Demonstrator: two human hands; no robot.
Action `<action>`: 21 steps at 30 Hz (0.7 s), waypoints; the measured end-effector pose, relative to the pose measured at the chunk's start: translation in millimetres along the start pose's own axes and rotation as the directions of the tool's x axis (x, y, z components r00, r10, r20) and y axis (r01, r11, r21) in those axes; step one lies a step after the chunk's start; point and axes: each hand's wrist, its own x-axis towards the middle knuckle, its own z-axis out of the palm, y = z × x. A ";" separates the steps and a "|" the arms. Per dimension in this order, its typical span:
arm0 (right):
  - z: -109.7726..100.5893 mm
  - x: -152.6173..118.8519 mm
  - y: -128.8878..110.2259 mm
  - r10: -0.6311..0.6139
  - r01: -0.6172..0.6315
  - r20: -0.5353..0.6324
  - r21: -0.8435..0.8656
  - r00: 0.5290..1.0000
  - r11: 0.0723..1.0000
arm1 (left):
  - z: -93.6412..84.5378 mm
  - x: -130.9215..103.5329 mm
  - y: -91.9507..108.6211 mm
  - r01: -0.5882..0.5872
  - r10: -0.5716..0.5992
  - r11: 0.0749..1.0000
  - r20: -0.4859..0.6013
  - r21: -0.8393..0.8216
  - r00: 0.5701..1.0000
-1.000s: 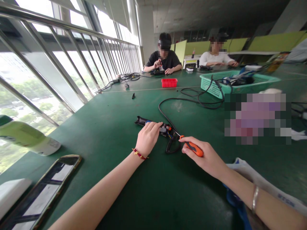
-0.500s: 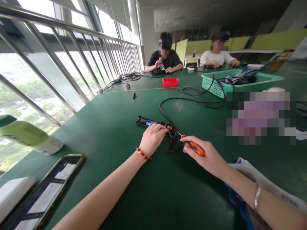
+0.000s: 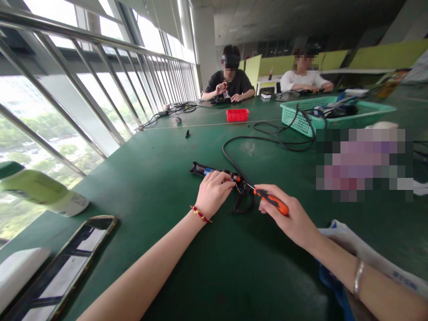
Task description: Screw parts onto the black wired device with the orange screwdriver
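An opened black corded device (image 3: 199,168) lies on the green table, with a blue section, orange parts and thin coloured wires exposed. My left hand (image 3: 213,192) is closed over its middle and hides part of it; a red beaded bracelet circles that wrist. In my right hand (image 3: 296,219) is a screwdriver (image 3: 276,204) with an orange and black handle, fingers wrapped along it. Its shaft slants up and left to the device's right end, beside the orange parts. Whether the tip sits in a screw is too small to tell. A dark loop-shaped part hangs below that end.
A black cable (image 3: 230,141) runs from the device toward a teal basket (image 3: 297,120). Further off stand a red bin (image 3: 237,115) and two people at work. A phone (image 3: 70,263) and a green bottle (image 3: 43,187) are at left, a plastic bag (image 3: 368,249) at right.
My right hand and the screwdriver have shifted slightly to the right. The left hand keeps its hold on the device. Across the table, the person in white has moved their hands.
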 end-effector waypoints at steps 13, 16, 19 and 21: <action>-0.8 -5.4 3.6 -0.168 0.173 -0.419 -0.027 0.892 0.985 | -5.6 -8.0 -46.1 0.106 -0.109 0.994 0.200 0.025 0.974; -0.8 -5.4 2.4 -0.217 0.207 -0.399 -0.067 0.891 0.976 | -5.0 -8.3 -45.4 0.120 -0.130 0.991 0.192 0.064 0.973; -1.4 -5.1 1.6 -0.231 0.216 -0.358 -0.082 0.905 0.973 | -4.4 -7.1 -41.4 0.114 -0.129 0.989 0.176 0.092 0.976; -1.2 -4.8 2.3 -0.236 0.222 -0.357 -0.080 0.904 0.972 | -4.3 -6.0 -39.3 0.109 -0.128 0.988 0.176 0.110 0.976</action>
